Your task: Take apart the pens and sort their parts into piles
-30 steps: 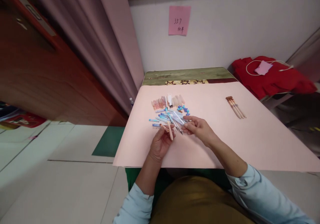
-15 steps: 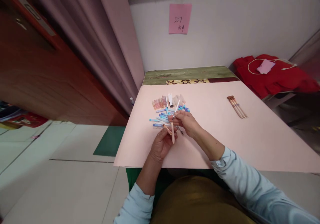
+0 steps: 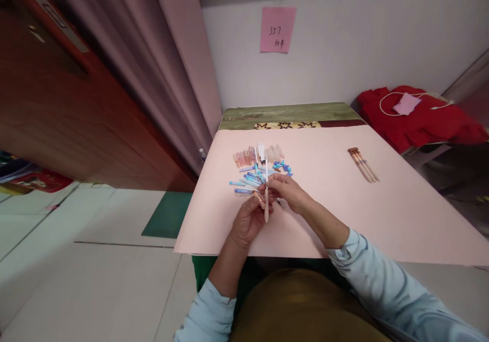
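My left hand is closed round a beige pen barrel that points down toward me, over the pink sheet. My right hand pinches a thin white refill and holds it upright, its lower end at the top of the barrel. Just behind both hands lies a heap of blue and beige pen parts. A row of pink and beige caps lies at the far side of the heap.
Three assembled beige pens lie together at the right of the sheet. Beyond the sheet a green-and-patterned table edge meets the wall with a pink note. Red cloth lies to the right, a curtain and wooden door to the left.
My right hand lifted a white refill out of the heap, swung it upright and brought it to the barrel held in my left hand.
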A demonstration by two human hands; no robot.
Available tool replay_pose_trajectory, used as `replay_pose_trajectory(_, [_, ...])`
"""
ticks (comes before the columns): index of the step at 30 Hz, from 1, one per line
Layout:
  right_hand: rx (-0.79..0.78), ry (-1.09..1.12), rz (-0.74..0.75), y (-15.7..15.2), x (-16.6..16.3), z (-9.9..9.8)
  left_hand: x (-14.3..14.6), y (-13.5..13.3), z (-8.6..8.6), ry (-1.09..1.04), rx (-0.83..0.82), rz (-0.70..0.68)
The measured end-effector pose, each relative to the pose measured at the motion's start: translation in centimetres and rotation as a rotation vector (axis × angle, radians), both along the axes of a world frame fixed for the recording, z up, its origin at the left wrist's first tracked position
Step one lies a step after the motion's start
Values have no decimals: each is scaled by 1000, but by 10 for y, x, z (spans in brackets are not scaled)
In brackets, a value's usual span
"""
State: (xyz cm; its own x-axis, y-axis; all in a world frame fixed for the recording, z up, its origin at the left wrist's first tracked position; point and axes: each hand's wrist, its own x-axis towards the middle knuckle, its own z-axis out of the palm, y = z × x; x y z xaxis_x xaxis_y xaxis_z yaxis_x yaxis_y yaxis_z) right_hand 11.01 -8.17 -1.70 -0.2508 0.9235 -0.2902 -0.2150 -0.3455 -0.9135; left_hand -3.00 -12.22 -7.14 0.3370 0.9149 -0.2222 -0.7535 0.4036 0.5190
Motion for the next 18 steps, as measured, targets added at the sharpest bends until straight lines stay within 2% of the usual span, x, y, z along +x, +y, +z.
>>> replay_pose_trajectory(4, [32, 21, 24, 0, 4, -1, -1, -1, -1, 10, -7, -3])
replay_pose_trajectory(10, [-42, 39, 17, 1, 7, -7, -1, -1, 0, 27, -4, -9])
replay_pose_trajectory(18, [23, 84, 100, 0, 10, -8, -1, -1, -4, 17, 18, -22])
